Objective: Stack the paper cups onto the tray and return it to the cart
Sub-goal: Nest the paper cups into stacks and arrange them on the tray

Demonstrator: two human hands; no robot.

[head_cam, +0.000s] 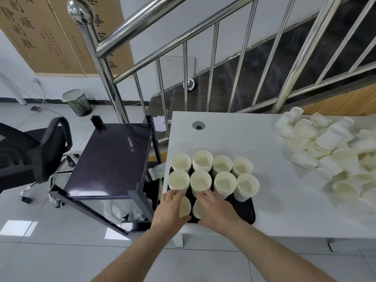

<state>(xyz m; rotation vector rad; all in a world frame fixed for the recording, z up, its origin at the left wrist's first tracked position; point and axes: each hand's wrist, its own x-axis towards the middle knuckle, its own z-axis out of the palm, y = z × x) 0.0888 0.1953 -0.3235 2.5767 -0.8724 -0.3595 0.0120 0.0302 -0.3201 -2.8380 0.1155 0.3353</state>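
A black tray (247, 210) lies on the near left corner of the white table (284, 210). Several stacks of cream paper cups (224, 183) stand upright on it in rows. My left hand (171, 208) wraps around the front-left cup stack (186, 206). My right hand (215, 209) covers and holds the neighbouring front stack (200, 210). A loose heap of paper cups (333, 151) lies on the table's right side. The cart (109, 157) with a dark glossy top stands to the left of the table.
A black office chair (36, 151) stands left of the cart. A steel stair railing (183, 64) rises behind the table. A bin (78, 102) stands on the tiled floor by the far wall. The cart's lower shelf holds white bags (122, 208).
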